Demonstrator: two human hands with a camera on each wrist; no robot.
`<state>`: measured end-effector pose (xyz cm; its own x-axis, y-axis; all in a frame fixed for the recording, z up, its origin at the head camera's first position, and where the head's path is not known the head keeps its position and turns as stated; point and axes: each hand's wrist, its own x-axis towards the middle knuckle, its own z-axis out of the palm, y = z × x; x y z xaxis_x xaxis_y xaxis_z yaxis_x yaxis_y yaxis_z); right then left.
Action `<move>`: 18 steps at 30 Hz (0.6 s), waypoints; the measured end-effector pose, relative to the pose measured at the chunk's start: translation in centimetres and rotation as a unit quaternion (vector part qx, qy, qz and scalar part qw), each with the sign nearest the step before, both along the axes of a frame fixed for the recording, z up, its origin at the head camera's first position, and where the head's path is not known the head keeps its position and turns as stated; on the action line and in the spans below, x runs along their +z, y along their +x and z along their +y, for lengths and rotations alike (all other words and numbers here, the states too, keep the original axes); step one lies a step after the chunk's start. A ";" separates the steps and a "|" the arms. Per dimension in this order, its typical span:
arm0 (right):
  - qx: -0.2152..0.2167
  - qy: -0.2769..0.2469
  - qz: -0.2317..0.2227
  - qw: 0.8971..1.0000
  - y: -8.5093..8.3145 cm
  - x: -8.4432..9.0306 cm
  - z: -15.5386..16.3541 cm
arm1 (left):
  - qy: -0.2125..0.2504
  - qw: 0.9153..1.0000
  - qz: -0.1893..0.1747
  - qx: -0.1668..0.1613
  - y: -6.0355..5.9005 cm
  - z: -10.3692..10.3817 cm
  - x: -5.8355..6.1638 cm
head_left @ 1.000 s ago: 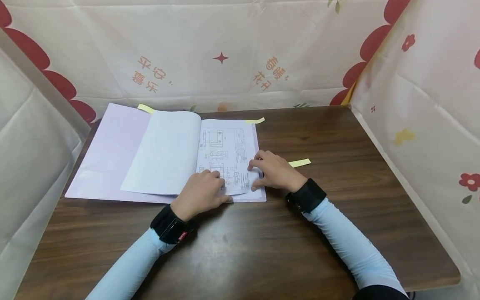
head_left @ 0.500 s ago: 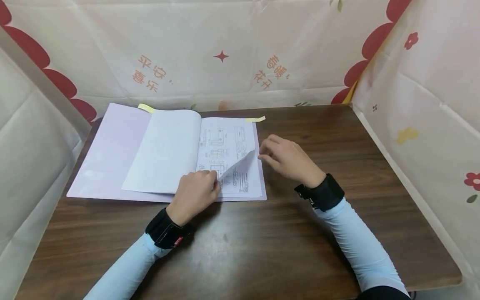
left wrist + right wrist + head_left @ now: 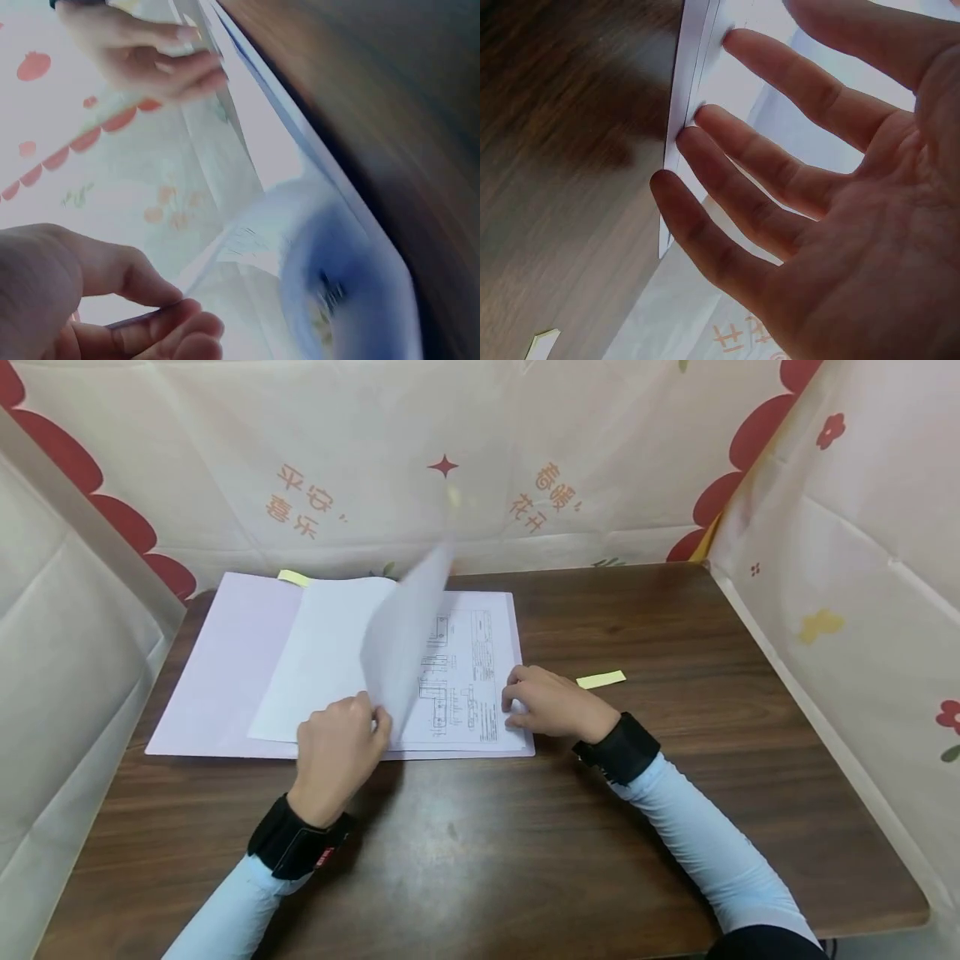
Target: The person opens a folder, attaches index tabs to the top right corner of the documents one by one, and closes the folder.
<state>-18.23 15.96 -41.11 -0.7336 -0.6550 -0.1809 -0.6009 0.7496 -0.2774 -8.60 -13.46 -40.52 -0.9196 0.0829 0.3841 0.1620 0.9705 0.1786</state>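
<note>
In the head view, a folder (image 3: 217, 668) lies open on the table (image 3: 465, 860), spanning from beyond the left hand (image 3: 339, 752) to the right hand (image 3: 553, 703). A raised page (image 3: 405, 635) stands bent just beyond the left hand, and a yellow strip (image 3: 602, 679) lies just past the right. From the left wrist, thumb (image 3: 142, 277) and finger pinch that page's edge, the paper curling into a loop — too hard a pull might crease or tear it, too slack a pinch could let it spring back. From the right wrist, the fingers (image 3: 780, 166) are spread, tips at the folder's edge — should they press too lightly, the sheets (image 3: 483, 635) beneath could lift along
</note>
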 end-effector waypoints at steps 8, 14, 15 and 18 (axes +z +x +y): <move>-0.015 -0.001 0.001 1.000 0.0 -0.2 -0.1 | -0.022 0.997 -0.044 0.059 0.8 -4.2 -1.4; -0.007 -0.008 0.012 1.000 0.0 0.1 -0.2 | -0.032 0.993 -0.096 0.059 0.7 -5.2 -1.9; -0.007 -0.009 0.011 1.000 0.0 0.1 -0.2 | -0.033 0.992 -0.104 0.061 0.7 -5.2 -1.9; -0.007 -0.010 0.010 1.000 0.0 0.0 -0.3 | -0.040 0.991 -0.114 0.059 0.6 -4.7 -1.4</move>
